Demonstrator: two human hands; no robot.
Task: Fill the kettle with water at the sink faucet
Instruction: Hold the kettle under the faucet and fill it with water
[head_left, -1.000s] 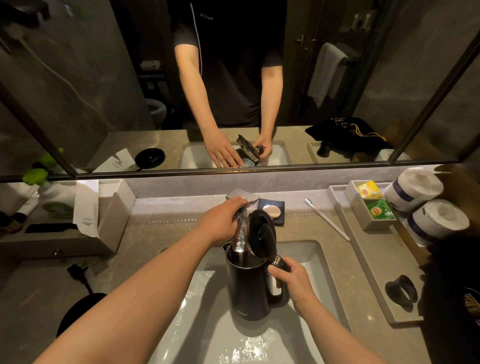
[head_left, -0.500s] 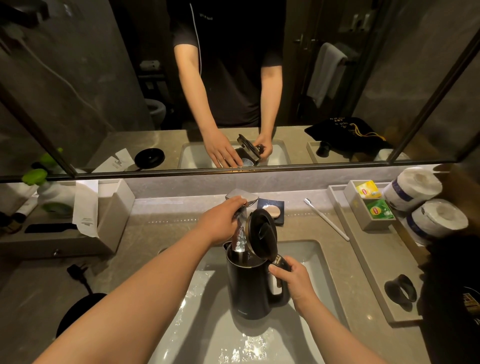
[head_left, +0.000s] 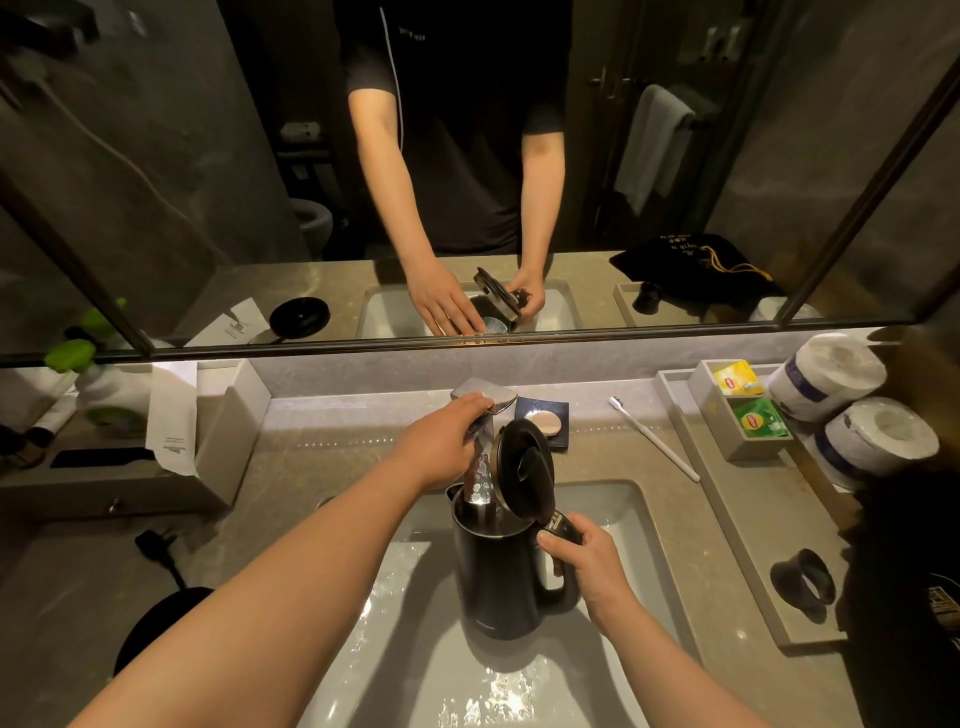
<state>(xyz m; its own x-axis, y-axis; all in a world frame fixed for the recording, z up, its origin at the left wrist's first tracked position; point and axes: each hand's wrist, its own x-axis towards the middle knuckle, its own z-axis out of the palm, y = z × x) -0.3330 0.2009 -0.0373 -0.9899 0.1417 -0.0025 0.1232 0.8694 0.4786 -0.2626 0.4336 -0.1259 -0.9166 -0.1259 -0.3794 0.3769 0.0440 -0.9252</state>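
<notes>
A black electric kettle (head_left: 496, 577) stands upright in the white sink basin (head_left: 415, 665), its round lid (head_left: 524, 467) flipped up. My right hand (head_left: 587, 558) grips the kettle's handle. The chrome faucet spout (head_left: 480, 478) reaches down into the kettle's mouth. My left hand (head_left: 441, 441) rests over the faucet's flat lever (head_left: 491, 396), fingers curled on it. Whether water is running inside the kettle is hard to tell.
Black kettle base (head_left: 156, 623) with plug (head_left: 156, 545) lies on the counter at left. A tissue box tray (head_left: 218, 431) sits left; a soap dish (head_left: 543, 421), toothbrush (head_left: 654, 439), tea-bag box (head_left: 743, 410), toilet rolls (head_left: 852, 410) and a long tray (head_left: 737, 519) stand right. A mirror spans the back.
Almost nothing differs; both hands hold the same places and the kettle stays under the spout.
</notes>
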